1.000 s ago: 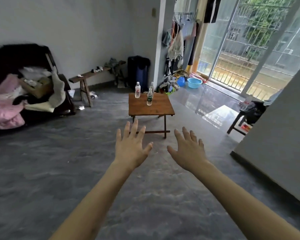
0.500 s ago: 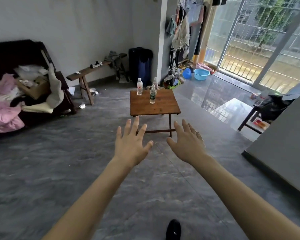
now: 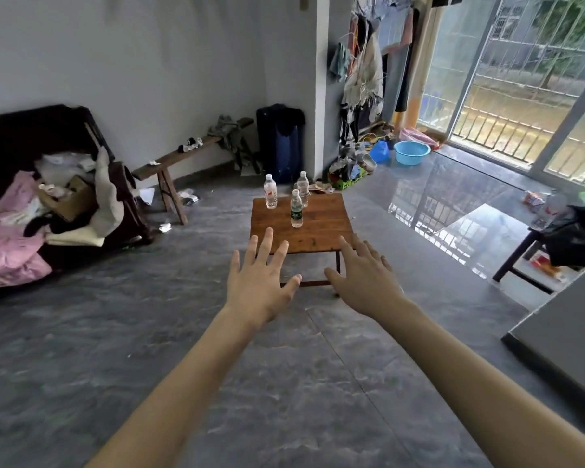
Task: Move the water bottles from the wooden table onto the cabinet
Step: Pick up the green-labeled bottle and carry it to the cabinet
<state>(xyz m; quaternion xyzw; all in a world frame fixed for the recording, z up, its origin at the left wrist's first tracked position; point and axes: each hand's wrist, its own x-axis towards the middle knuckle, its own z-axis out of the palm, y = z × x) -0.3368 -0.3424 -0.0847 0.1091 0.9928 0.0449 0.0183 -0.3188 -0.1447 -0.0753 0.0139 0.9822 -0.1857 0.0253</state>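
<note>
Three clear water bottles stand upright on a small wooden table (image 3: 321,231) in the middle of the room: one with a red label (image 3: 270,192) at the back left, one with a green label (image 3: 296,209) nearer me, and a third (image 3: 303,188) behind it. My left hand (image 3: 260,285) and my right hand (image 3: 365,278) are stretched out in front of me, fingers spread, holding nothing. Both hover short of the table's near edge, well apart from the bottles. A grey slab, perhaps the cabinet (image 3: 568,336), juts in at the right edge.
A cluttered dark sofa (image 3: 48,197) fills the left side. A wooden bench (image 3: 183,157) and a dark suitcase (image 3: 279,143) stand along the back wall. Clothes, a blue basin (image 3: 412,153) and a stool with a black bag (image 3: 568,241) lie to the right. Grey tiled floor surrounds the table.
The table and bottles have come closer and lower in view as I move toward them. Both hands stay open and spread, now overlapping the table's near edge.
</note>
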